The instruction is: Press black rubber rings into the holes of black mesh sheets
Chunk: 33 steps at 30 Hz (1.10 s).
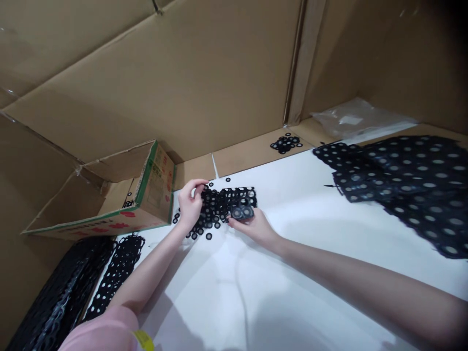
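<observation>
My right hand (258, 228) grips a small black piece with two round rings (242, 212), tilted up between thumb and fingers. Just left of it lies a heap of small black rings (209, 209) on the white table. At the heap's left edge is my left hand (190, 202), its thumb and index finger curled together; whether a ring is between them cannot be made out. Behind the right hand, a black sheet with rows of holes (239, 191) lies partly under the heap. A few loose rings (208, 236) are scattered nearby.
An open cardboard box (155, 185) stands at the left, with some rings inside. Black perforated sheets (413, 170) spread over the right side; more perforated strips (119, 265) lie at lower left. Another ring pile (286, 143) and a clear plastic bag (360, 119) sit by the cardboard wall (219, 83).
</observation>
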Each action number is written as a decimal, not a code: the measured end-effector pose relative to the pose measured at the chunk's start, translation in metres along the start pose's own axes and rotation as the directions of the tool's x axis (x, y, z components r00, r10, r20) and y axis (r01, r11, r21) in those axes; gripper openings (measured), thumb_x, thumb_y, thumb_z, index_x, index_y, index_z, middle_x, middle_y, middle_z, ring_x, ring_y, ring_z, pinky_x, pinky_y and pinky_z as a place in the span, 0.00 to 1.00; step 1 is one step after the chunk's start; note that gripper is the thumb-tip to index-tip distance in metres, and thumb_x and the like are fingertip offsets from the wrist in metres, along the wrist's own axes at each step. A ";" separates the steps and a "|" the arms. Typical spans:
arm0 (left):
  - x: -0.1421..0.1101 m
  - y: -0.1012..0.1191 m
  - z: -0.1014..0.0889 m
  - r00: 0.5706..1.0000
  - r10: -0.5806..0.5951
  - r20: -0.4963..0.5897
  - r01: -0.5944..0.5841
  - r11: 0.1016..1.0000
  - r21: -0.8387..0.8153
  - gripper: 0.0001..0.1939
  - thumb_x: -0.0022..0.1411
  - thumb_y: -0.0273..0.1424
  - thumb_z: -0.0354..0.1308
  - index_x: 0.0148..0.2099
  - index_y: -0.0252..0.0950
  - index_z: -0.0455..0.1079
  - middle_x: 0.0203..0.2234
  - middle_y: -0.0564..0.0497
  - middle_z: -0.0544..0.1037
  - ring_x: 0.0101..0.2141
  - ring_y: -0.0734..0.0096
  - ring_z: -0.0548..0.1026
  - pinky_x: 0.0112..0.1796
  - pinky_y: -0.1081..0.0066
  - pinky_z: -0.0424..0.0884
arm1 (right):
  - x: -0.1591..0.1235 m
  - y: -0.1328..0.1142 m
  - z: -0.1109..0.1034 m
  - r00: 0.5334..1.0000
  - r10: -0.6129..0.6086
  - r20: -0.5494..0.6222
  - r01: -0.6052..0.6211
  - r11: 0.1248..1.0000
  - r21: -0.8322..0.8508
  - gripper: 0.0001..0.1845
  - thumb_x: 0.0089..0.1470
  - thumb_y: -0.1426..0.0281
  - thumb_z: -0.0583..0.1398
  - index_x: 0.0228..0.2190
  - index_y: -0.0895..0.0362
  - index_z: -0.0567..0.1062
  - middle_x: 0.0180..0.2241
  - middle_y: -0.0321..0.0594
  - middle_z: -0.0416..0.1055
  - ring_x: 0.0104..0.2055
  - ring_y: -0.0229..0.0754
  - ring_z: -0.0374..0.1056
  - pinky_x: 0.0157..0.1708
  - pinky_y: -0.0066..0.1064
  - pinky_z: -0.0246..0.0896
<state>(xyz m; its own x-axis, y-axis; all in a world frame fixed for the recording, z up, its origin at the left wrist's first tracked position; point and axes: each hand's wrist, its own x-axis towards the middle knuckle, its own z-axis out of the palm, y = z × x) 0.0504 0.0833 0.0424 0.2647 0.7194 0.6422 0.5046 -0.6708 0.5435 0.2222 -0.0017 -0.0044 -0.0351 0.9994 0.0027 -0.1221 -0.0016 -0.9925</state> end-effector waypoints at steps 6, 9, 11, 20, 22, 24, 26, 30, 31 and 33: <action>0.001 0.005 -0.016 0.964 0.116 0.240 -0.115 0.993 -0.020 0.10 0.62 0.23 0.53 0.35 0.36 0.76 0.37 0.45 0.79 0.41 0.62 0.74 0.45 0.61 0.68 | 0.001 -0.003 -0.001 1.000 -0.011 0.007 0.011 0.999 -0.046 0.14 0.44 0.60 0.65 0.26 0.58 0.77 0.30 0.43 0.78 0.34 0.47 0.72 0.35 0.37 0.68; -0.009 0.018 -0.009 0.909 0.203 0.363 -0.173 0.978 -0.115 0.09 0.63 0.28 0.55 0.44 0.37 0.75 0.41 0.44 0.78 0.43 0.63 0.74 0.46 0.61 0.69 | 0.001 -0.002 -0.002 1.000 -0.021 0.014 0.022 0.998 -0.067 0.13 0.43 0.60 0.65 0.22 0.58 0.75 0.24 0.39 0.76 0.28 0.44 0.70 0.30 0.34 0.66; -0.015 0.023 -0.001 0.868 0.252 0.428 -0.193 0.965 -0.176 0.10 0.62 0.29 0.57 0.46 0.37 0.74 0.39 0.45 0.78 0.41 0.65 0.74 0.43 0.66 0.71 | 0.002 -0.001 -0.003 1.000 -0.025 0.018 0.026 0.997 -0.076 0.14 0.43 0.60 0.65 0.19 0.58 0.73 0.20 0.37 0.73 0.25 0.42 0.68 0.26 0.33 0.64; -0.020 0.016 0.006 0.901 0.234 0.366 -0.174 0.966 -0.189 0.11 0.64 0.27 0.55 0.47 0.36 0.74 0.35 0.46 0.76 0.35 0.71 0.74 0.37 0.72 0.71 | 0.004 0.005 0.000 0.998 -0.066 -0.010 0.066 0.998 0.025 0.16 0.45 0.59 0.64 0.30 0.60 0.75 0.30 0.44 0.77 0.33 0.46 0.73 0.36 0.38 0.68; -0.021 0.015 0.005 0.903 0.230 0.362 -0.176 0.968 -0.178 0.11 0.64 0.27 0.55 0.47 0.36 0.74 0.35 0.46 0.76 0.35 0.70 0.74 0.37 0.71 0.71 | 0.004 0.006 -0.001 0.998 -0.066 -0.024 0.067 0.997 0.042 0.16 0.45 0.59 0.64 0.31 0.60 0.75 0.30 0.44 0.77 0.33 0.45 0.73 0.35 0.37 0.68; -0.022 0.013 0.004 0.905 0.227 0.359 -0.178 0.970 -0.165 0.11 0.64 0.27 0.55 0.48 0.35 0.74 0.35 0.46 0.76 0.35 0.70 0.74 0.38 0.70 0.71 | 0.004 0.005 -0.002 0.997 -0.068 -0.025 0.069 0.996 0.053 0.16 0.45 0.60 0.64 0.32 0.59 0.75 0.30 0.43 0.76 0.32 0.44 0.72 0.35 0.37 0.68; -0.024 0.012 0.005 0.904 0.230 0.361 -0.185 0.970 -0.155 0.11 0.64 0.27 0.55 0.48 0.35 0.74 0.35 0.46 0.76 0.36 0.69 0.74 0.38 0.70 0.70 | 0.004 0.005 -0.002 0.997 -0.069 -0.021 0.070 0.996 0.061 0.16 0.44 0.60 0.64 0.32 0.59 0.75 0.30 0.43 0.76 0.31 0.44 0.72 0.35 0.36 0.68; -0.025 0.011 0.005 0.898 0.246 0.364 -0.212 0.968 -0.132 0.11 0.65 0.28 0.54 0.47 0.36 0.74 0.35 0.46 0.77 0.35 0.69 0.74 0.38 0.69 0.70 | 0.005 0.005 -0.002 0.998 -0.063 -0.017 0.064 0.996 0.064 0.15 0.45 0.60 0.63 0.31 0.59 0.75 0.27 0.41 0.75 0.30 0.43 0.72 0.34 0.36 0.68; -0.024 0.012 0.005 0.896 0.256 0.363 -0.224 0.966 -0.126 0.11 0.64 0.28 0.55 0.47 0.36 0.74 0.35 0.46 0.77 0.36 0.69 0.74 0.38 0.69 0.70 | 0.005 0.005 -0.002 0.998 -0.061 -0.016 0.062 0.996 0.060 0.14 0.46 0.60 0.63 0.30 0.59 0.75 0.27 0.41 0.75 0.29 0.42 0.71 0.34 0.36 0.68; -0.022 0.015 0.005 0.891 0.278 0.358 -0.256 0.960 -0.111 0.10 0.63 0.30 0.57 0.45 0.35 0.74 0.36 0.45 0.76 0.37 0.67 0.74 0.38 0.68 0.70 | 0.005 0.006 -0.001 0.998 -0.058 -0.010 0.059 0.997 0.049 0.13 0.46 0.61 0.63 0.29 0.59 0.75 0.25 0.40 0.74 0.28 0.42 0.71 0.32 0.35 0.67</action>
<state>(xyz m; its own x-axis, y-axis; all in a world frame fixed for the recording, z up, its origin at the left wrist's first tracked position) 0.0560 0.0580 0.0336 0.6705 0.5189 0.5302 0.3261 -0.8481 0.4177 0.2225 0.0037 -0.0107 -0.0177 0.9981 0.0592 -0.1727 0.0553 -0.9834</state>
